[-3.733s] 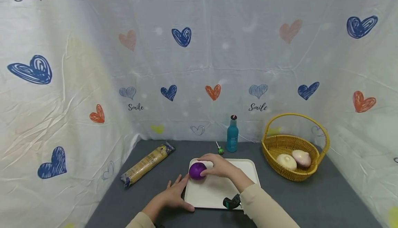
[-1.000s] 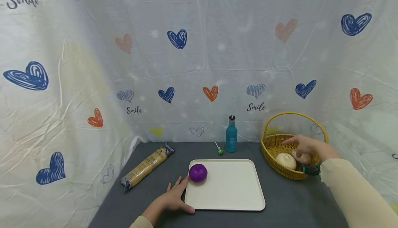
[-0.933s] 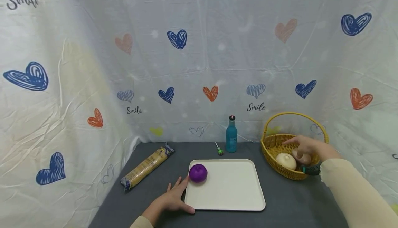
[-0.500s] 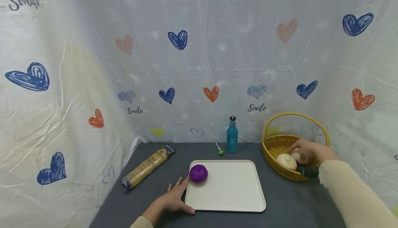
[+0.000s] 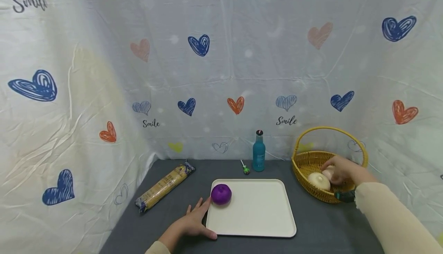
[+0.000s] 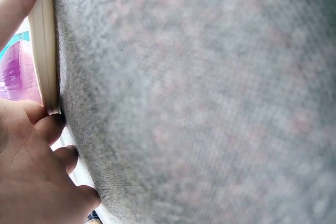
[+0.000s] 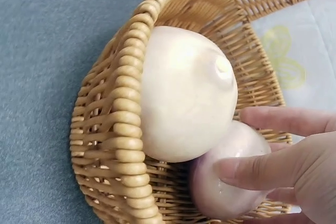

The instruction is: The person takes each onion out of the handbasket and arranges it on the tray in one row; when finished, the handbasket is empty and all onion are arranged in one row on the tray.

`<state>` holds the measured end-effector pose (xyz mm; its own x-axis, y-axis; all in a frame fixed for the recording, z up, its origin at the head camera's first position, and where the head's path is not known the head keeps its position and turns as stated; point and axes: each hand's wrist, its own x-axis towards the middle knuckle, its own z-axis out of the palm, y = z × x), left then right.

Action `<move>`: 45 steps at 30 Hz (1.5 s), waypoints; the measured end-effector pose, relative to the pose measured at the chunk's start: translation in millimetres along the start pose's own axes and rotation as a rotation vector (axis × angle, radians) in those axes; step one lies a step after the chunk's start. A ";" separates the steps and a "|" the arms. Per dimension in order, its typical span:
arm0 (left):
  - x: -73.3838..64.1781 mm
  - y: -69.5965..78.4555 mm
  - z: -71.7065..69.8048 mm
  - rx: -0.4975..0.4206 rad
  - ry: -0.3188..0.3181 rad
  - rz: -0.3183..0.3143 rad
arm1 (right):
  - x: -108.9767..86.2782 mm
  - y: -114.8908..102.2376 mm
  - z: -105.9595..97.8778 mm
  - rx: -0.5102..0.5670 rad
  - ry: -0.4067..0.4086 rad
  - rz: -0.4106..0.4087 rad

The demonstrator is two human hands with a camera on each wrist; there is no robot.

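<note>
My right hand (image 5: 340, 171) reaches into the yellow wicker basket (image 7: 128, 114) at the right. Its thumb lies on a pale purple onion (image 7: 226, 198), with the fingers round the far side, as the right wrist view shows. Against that onion sits a larger white onion (image 7: 181, 95). My left hand (image 5: 192, 222) spreads along the left edge of a cream rectangular tray (image 5: 257, 217); thumb and fingertips touch the rim. Near the tray's upper left corner rests a dark purple round vegetable (image 5: 221, 194), its kind unclear, beside the left fingertips.
A long yellow packet (image 5: 165, 186), looking like noodles, lies at the left of the grey table (image 5: 322, 227). Behind the tray stand a blue bottle (image 5: 258, 156) and a small green lollipop (image 5: 246, 169). The basket's tall handle (image 5: 327, 127) arches above the right hand.
My right hand let go of the purple vegetable on the tray, moved right to the basket, then lowered and closed round the pale purple onion. My left hand stays at the tray's edge.
</note>
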<state>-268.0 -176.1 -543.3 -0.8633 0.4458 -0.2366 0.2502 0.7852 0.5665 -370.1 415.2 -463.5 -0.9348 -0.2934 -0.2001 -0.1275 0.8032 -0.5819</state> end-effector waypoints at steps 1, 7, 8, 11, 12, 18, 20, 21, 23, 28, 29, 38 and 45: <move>-0.1 -0.3 0.1 -0.002 -0.001 -0.001 | 0.8 0.3 0.9 0.003 -0.001 0.012; 0.0 0.4 -0.9 -0.001 -0.006 -0.005 | 2.9 -2.3 3.1 0.002 -0.027 0.024; 0.2 0.6 -1.0 0.000 -0.006 -0.004 | 2.2 -3.5 1.9 0.012 -0.030 0.023; 0.4 0.6 -1.1 0.002 -0.010 -0.003 | -0.1 -6.5 -3.3 0.047 -0.028 0.024; 0.4 0.3 -1.0 0.002 -0.010 -0.002 | -1.0 -7.8 -6.0 0.041 -0.025 0.017; 0.4 -2.0 -2.3 0.006 -0.010 -0.001 | -3.5 -23.7 -19.3 0.028 -0.006 -0.040; 0.9 -2.0 -3.1 0.009 -0.008 0.002 | -4.1 -29.5 -22.7 0.000 0.001 -0.072; 0.9 -2.0 -3.5 0.009 -0.008 0.003 | -4.0 -32.6 -24.0 -0.003 0.007 -0.075; 0.8 -1.5 -4.1 0.010 -0.007 0.002 | -3.9 -38.3 -25.7 -0.018 0.014 -0.100; 0.5 -1.1 -2.5 0.012 -0.008 -0.003 | -5.7 -55.0 -27.8 -0.041 0.043 -0.159; 0.7 -1.1 -1.9 0.013 -0.008 -0.002 | -7.0 -58.6 -28.0 -0.048 0.052 -0.173; 2.6 1.1 -0.6 0.015 -0.004 -0.002 | -16.9 -91.3 -24.0 -0.130 0.130 -0.286; 1.9 1.6 -0.8 0.013 -0.010 -0.001 | -18.7 -108.1 -12.0 -0.158 0.150 -0.385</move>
<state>-269.6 -174.3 -542.2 -0.8591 0.4491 -0.2456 0.2545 0.7911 0.5563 -342.9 340.0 -387.4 -0.8455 -0.5176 0.1310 -0.5140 0.7228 -0.4618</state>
